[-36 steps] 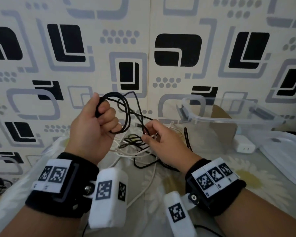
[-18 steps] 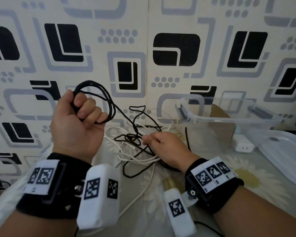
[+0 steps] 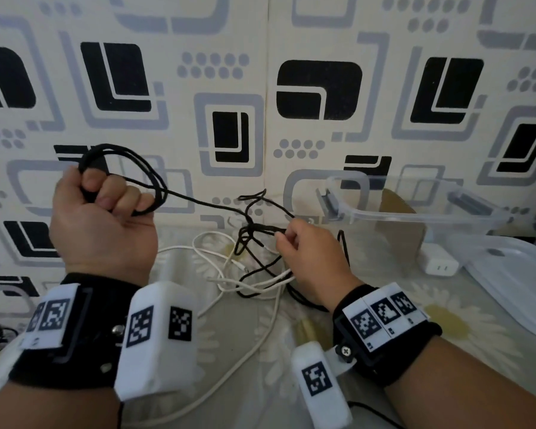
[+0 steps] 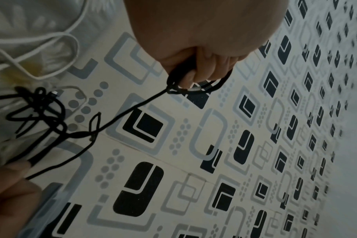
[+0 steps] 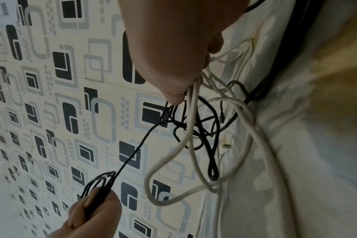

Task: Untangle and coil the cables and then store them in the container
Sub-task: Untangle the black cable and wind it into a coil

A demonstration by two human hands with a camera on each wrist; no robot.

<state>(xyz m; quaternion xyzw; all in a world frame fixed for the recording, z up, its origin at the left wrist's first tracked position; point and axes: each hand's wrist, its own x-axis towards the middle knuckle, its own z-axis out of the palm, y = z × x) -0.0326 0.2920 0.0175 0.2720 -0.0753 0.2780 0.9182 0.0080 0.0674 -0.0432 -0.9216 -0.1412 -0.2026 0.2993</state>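
So your workspace runs back to a patterned wall (image 3: 322, 41), with a flower-print cloth (image 3: 446, 320) spread over the surface in front of you. At the far right stands the clear container (image 3: 415, 215), open, its lid (image 3: 514, 274) lying just beside it and a white charger block (image 3: 438, 264) at its foot. Nothing is stored in it that you can see yet, so the task looks early.

Between your hands lies the tangle: a white cable (image 3: 254, 283) looped loosely on the cloth, and a thin black cable (image 3: 205, 201) knotted through it. Your left hand (image 3: 102, 224) is raised, fingers curled tight round several finished black loops. A single black strand runs taut from that coil down to the knot. Your right hand (image 3: 310, 258) pinches the knot's strands at the fingertips; the right wrist view shows white strands caught in that same grip.

The black cable looks light, limp and thin, so it will likely cinch tighter if you pull hard. Judging by the taut line, ease off with the left and let the right tease loops apart at the knot itself. The white cable looks thicker and springier; hold it near a loop's crown, away from the connector ends
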